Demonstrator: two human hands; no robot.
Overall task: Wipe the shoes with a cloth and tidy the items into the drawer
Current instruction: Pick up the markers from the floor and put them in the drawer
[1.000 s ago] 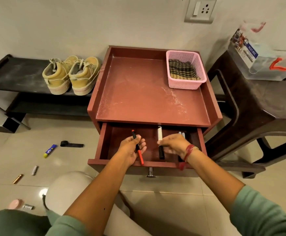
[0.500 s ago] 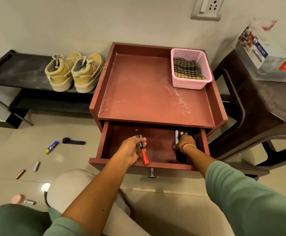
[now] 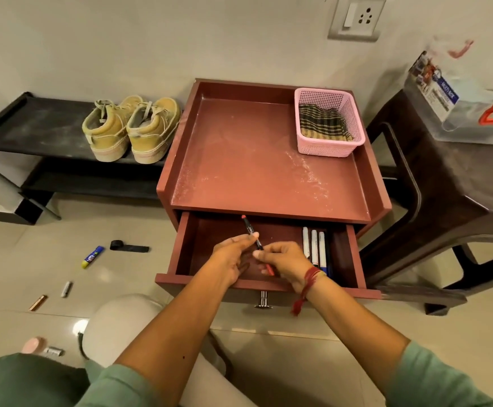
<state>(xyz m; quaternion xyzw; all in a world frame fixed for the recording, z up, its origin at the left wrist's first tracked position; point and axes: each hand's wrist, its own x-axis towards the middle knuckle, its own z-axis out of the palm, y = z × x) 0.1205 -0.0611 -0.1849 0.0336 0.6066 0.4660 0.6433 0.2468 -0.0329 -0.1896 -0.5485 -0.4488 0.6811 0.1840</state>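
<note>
The open drawer (image 3: pixel 354 259) of the reddish cabinet (image 3: pixel 239 160) holds three white markers (image 3: pixel 314 245) lined up at its right side. Over the drawer, my left hand (image 3: pixel 230 257) and my right hand (image 3: pixel 280 259) both grip a black marker with red ends (image 3: pixel 252 236), held slanted between them. A pair of tan shoes (image 3: pixel 133 127) stands on the black low shelf (image 3: pixel 34 124) to the left. A checked cloth (image 3: pixel 323 126) lies inside the pink basket (image 3: pixel 327 148) on the cabinet top.
On the floor at left lie a blue-yellow tube (image 3: pixel 92 256), a black strap (image 3: pixel 129 246), a silver stick (image 3: pixel 66 288), a copper stick (image 3: pixel 38 302), a pink lid (image 3: pixel 32 345) and a small silver piece (image 3: pixel 54 351). A dark stool (image 3: pixel 444 186) with a plastic box (image 3: pixel 462 113) stands at right.
My right hand left the white markers at the drawer's right side and came over to the red-ended marker, which both hands now hold.
</note>
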